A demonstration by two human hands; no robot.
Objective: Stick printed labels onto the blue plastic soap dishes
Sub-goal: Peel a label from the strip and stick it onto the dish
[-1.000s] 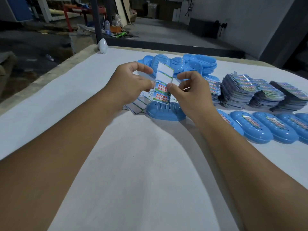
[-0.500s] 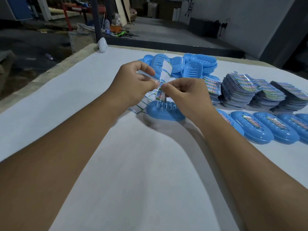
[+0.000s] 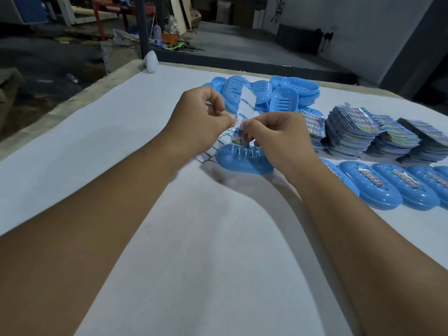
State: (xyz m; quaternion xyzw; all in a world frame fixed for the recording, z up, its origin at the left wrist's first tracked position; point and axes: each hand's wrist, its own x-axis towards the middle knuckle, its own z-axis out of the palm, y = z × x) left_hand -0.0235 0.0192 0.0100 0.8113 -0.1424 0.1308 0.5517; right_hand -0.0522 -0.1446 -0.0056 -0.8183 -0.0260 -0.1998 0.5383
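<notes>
While both hands' fingers pinch the label strip (image 3: 243,117), it hangs above 1 soap dish (image 3: 244,160).

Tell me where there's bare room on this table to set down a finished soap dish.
Bare cloth lies near you between both forearms, and left of the left hand toward the table edge. The right is crowded: labelled dishes, label stacks, and the dish pile behind.

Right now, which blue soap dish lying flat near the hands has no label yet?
The soap dish directly under both hands; its slotted top is bare, while the dishes in the row at right carry labels.
</notes>
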